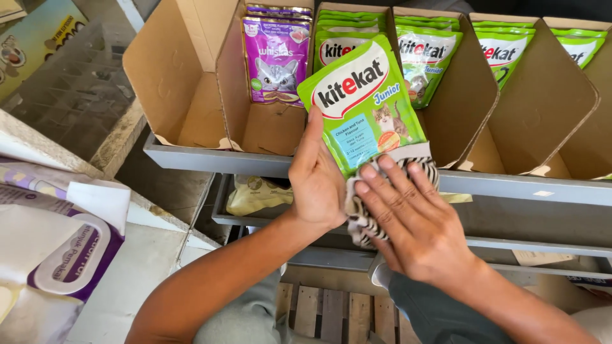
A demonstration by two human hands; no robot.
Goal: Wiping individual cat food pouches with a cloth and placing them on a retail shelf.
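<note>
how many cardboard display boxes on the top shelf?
4 open brown cardboard display boxes: left holding purple pouches, second behind the held green pouch, third, fourth at right edge. More may lie off-frame.
</note>
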